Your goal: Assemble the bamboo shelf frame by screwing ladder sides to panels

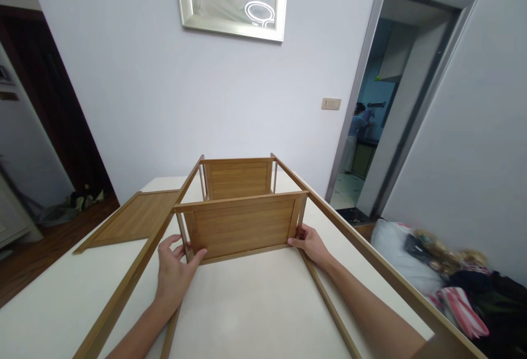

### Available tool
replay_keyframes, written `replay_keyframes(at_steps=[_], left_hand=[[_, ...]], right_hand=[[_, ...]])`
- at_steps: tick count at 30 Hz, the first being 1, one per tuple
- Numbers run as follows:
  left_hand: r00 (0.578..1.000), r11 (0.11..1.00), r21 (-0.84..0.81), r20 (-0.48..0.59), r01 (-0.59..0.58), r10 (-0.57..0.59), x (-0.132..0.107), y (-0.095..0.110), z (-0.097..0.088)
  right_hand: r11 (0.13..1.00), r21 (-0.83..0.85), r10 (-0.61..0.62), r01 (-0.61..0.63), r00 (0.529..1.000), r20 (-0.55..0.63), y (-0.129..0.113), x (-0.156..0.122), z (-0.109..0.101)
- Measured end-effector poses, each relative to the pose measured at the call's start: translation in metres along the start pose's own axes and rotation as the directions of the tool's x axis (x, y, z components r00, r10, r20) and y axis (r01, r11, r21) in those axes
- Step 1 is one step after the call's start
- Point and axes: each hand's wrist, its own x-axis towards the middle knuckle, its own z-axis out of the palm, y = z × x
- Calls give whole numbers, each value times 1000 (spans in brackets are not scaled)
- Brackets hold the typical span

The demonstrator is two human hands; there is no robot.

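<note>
A wooden shelf frame (110,292) lies on its side on a white table (242,307), its long rails running away from me. Across it stands a wooden shelf panel (247,220), upright on edge between the rails. My left hand (175,265) grips the panel's lower left corner, thumb on the near face and fingers around the post. At the lower right corner, my right hand (309,245) pinches the panel's edge beside the other post. A second upright panel (239,178) spans the frame's far end.
Flat on the table at left lies a loose wooden panel (134,219). A framed picture (234,31) hangs on the wall above a switch (331,104). Through the doorway at right, a person (357,123) stands in another room. Clothes and bags (457,293) are heaped right of the table.
</note>
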Motion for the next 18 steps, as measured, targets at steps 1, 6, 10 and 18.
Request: replay_keyframes(at_steps=[1,6,10,18], left_hand=[[999,999,-20,10,49,-49,0,-1,0],[980,984,-40,106,176,-171,4,-6,-2],[937,974,-14,277,224,-212,7,-6,-5],[934,975,56,279,217,-224,9,5,-8]], right_hand=[[1000,-2,0,0,1000,0,0,0,0],[1000,-14,1,-1,1000,-5,-2,0,0],[1000,-16,4,-4,1000,-5,-3,-1,2],[998,-19,60,-61,998,-10,-9,-3,6]])
